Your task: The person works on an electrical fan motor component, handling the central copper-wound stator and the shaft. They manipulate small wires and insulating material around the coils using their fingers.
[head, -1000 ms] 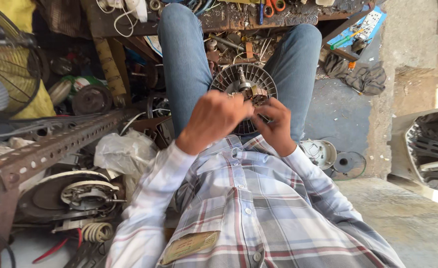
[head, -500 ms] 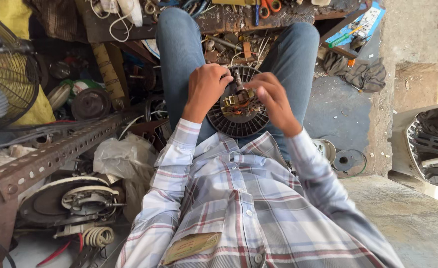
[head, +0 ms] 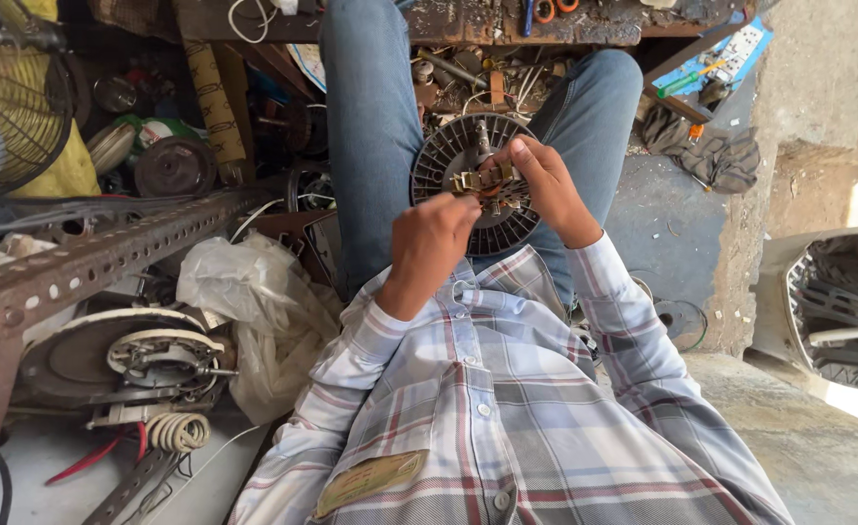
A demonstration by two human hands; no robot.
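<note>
1. The left hand [head: 431, 241] is closed, fingertips pinching a small brass-coloured part [head: 475, 181] at the hub of a round finned motor housing [head: 448, 156].
2. The right hand [head: 544, 187], at 3 o'clock of the part, grips it from the other side.
3. The housing rests between the knees, at 12 o'clock of the plaid shirt [head: 487, 408].
4. A slotted metal bar [head: 98, 255] lies at 9 o'clock.

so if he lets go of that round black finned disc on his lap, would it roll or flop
Probably stiff: the finned disc holds its flat round shape while the left hand and right hand work at the brass part in its middle. It looks fairly light, being mostly thin ribs. Set on edge between the knees, it could well roll or tip.
</note>
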